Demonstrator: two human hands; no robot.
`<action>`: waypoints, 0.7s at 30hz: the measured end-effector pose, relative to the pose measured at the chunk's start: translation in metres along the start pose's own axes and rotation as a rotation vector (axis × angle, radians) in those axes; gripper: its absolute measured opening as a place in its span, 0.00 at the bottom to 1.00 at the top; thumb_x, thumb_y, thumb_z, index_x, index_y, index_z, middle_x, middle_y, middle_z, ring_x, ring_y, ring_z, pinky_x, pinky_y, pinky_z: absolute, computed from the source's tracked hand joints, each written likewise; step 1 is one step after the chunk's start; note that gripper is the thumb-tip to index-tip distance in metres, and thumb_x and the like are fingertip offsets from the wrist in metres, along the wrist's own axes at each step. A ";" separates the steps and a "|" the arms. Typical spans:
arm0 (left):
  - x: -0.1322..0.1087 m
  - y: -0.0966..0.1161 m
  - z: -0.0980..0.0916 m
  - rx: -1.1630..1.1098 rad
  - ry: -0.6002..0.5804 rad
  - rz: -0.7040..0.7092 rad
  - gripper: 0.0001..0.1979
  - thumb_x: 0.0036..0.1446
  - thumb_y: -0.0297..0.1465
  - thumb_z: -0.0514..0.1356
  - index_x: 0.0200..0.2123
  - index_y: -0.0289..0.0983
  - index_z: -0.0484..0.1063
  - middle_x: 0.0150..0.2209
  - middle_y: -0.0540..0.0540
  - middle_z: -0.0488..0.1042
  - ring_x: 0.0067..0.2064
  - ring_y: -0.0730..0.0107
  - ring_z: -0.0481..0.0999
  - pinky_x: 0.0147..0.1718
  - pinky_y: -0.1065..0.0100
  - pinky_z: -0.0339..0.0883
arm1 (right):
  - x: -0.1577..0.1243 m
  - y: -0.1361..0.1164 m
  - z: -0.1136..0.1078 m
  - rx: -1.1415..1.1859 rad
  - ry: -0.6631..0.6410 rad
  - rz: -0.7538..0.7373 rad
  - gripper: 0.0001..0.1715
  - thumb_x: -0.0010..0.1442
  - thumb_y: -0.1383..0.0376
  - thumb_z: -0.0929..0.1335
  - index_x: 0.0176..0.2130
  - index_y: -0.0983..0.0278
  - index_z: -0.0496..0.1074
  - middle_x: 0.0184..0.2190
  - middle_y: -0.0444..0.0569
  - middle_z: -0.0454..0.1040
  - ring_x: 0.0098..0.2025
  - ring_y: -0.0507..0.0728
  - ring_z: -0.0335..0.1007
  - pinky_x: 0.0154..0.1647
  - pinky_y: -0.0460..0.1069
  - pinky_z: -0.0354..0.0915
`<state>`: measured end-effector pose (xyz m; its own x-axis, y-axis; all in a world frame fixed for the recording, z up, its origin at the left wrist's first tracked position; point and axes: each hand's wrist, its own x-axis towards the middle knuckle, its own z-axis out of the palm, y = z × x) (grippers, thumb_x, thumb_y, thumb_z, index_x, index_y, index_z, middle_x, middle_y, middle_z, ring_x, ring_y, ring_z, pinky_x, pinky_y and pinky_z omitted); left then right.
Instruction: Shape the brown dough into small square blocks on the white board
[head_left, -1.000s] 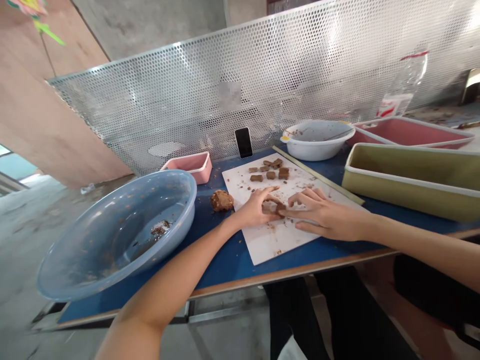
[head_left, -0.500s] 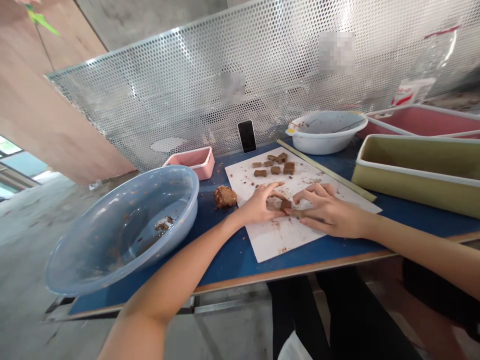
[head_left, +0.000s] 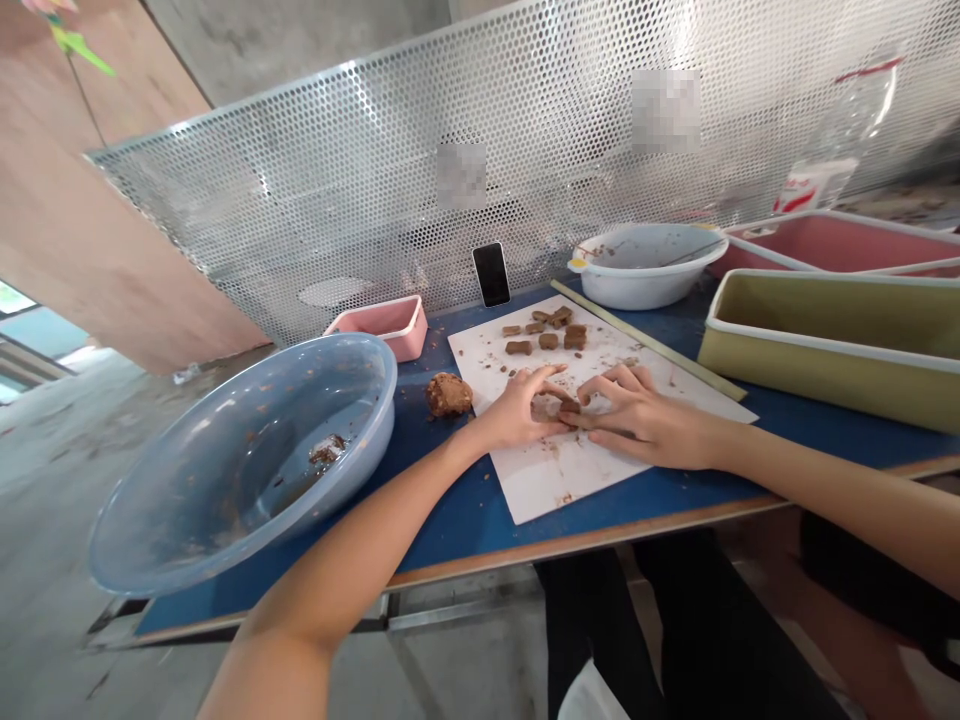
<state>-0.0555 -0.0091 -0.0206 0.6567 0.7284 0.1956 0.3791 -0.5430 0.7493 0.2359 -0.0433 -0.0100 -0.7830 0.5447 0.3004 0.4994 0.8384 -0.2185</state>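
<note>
On a white sheet [head_left: 559,470] on the blue table [head_left: 465,520], my left hand [head_left: 517,410] and my right hand [head_left: 641,415] press together from both sides on a small brown clay piece [head_left: 566,406]. Fingertips of both hands pinch it against the sheet. Several small brown clay blocks [head_left: 547,332] lie at the sheet's far end. A brown clay lump [head_left: 448,394] rests on the table just left of the sheet, close to my left hand.
A large blue basin [head_left: 247,450] with clay smears stands at the left. A small pink tray [head_left: 382,322], a black phone [head_left: 491,274], a white bowl [head_left: 645,265], a wooden stick [head_left: 660,345], a green tray [head_left: 832,345] and a pink tray [head_left: 840,245] line the perforated metal screen [head_left: 375,170].
My right hand's fingers have closed in tighter on the clay piece against my left fingers. The view shifted slightly; nothing else moved.
</note>
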 end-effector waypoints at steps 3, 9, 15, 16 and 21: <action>0.000 0.001 -0.001 0.016 -0.011 -0.016 0.52 0.63 0.41 0.77 0.83 0.47 0.57 0.65 0.37 0.82 0.75 0.40 0.71 0.77 0.39 0.53 | 0.000 0.001 -0.001 0.011 -0.028 -0.011 0.28 0.84 0.48 0.61 0.65 0.45 0.85 0.62 0.56 0.74 0.61 0.71 0.65 0.63 0.68 0.61; 0.001 0.008 -0.004 0.062 -0.017 -0.029 0.52 0.62 0.41 0.77 0.82 0.43 0.57 0.64 0.37 0.83 0.75 0.39 0.68 0.78 0.39 0.48 | -0.002 0.002 0.003 -0.064 0.020 0.076 0.30 0.83 0.46 0.60 0.70 0.43 0.81 0.59 0.58 0.73 0.57 0.71 0.63 0.59 0.67 0.61; 0.000 0.011 -0.004 0.076 -0.017 -0.045 0.51 0.63 0.41 0.77 0.82 0.45 0.57 0.65 0.38 0.83 0.76 0.39 0.66 0.78 0.39 0.50 | -0.002 0.002 0.006 -0.110 0.061 0.120 0.31 0.84 0.47 0.58 0.73 0.43 0.77 0.59 0.58 0.73 0.58 0.71 0.64 0.59 0.67 0.61; 0.000 0.011 -0.004 0.074 -0.015 -0.042 0.51 0.63 0.41 0.76 0.82 0.44 0.57 0.65 0.38 0.83 0.76 0.38 0.65 0.78 0.39 0.49 | -0.002 0.002 0.006 -0.106 0.065 0.114 0.31 0.84 0.47 0.58 0.73 0.43 0.78 0.59 0.58 0.73 0.58 0.71 0.64 0.59 0.67 0.61; 0.000 0.010 -0.004 0.082 -0.020 -0.024 0.50 0.64 0.41 0.76 0.82 0.46 0.57 0.64 0.38 0.83 0.74 0.38 0.68 0.77 0.37 0.50 | 0.000 0.003 0.007 -0.068 0.036 0.086 0.30 0.84 0.47 0.58 0.71 0.42 0.79 0.60 0.57 0.74 0.59 0.71 0.64 0.61 0.67 0.61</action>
<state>-0.0545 -0.0123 -0.0107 0.6594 0.7335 0.1648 0.4464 -0.5584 0.6992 0.2351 -0.0412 -0.0174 -0.7228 0.6139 0.3172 0.5891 0.7874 -0.1816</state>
